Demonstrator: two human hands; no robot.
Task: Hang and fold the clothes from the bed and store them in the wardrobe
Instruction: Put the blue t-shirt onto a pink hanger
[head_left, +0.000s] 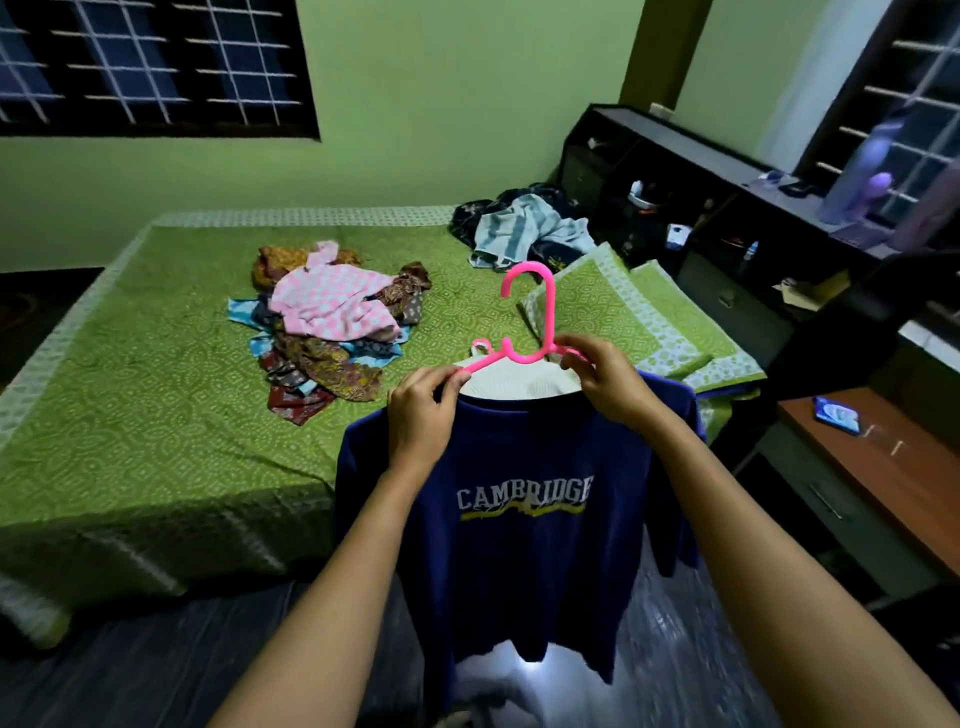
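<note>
I stand beside a bed (156, 364) covered with a green patterned sheet with a pale border, and the sheet hangs over the edge toward the dark, shiny floor (156, 670). The walls are light green. I count two windows with white bars: one window (150, 67) on the wall across the bed, and a second window (914, 104) at the far right. Below the second one runs a dark shelf unit (675, 171) with small things in its compartments, too small for me to tell, and one pale purple bottle (862, 171) stands on its top. At my right is a brown wooden desk (893, 483), and one phone (836, 413) lies on it. On the bed I count two heaps of clothes: a bigger heap (332, 322) near the middle, with a pink checked cloth on top of brown, red and blue printed cloths, and a smaller heap (524, 228) at the far right corner, pale blue stripes over dark cloth. Two green pillows (587, 296) lie side by side at the right edge. There is one pink hanger (540, 322) and one dark blue T-shirt (519, 545) with the word CAMBRIDGE; the shirt hangs on the hanger in front of me, over the floor, by the near edge of the bed. My left hand (423, 415) pinches the left arm of the hanger between thumb and fingers, and my right hand (610, 384) grips the right arm at the white neck opening, fingers curled.
</note>
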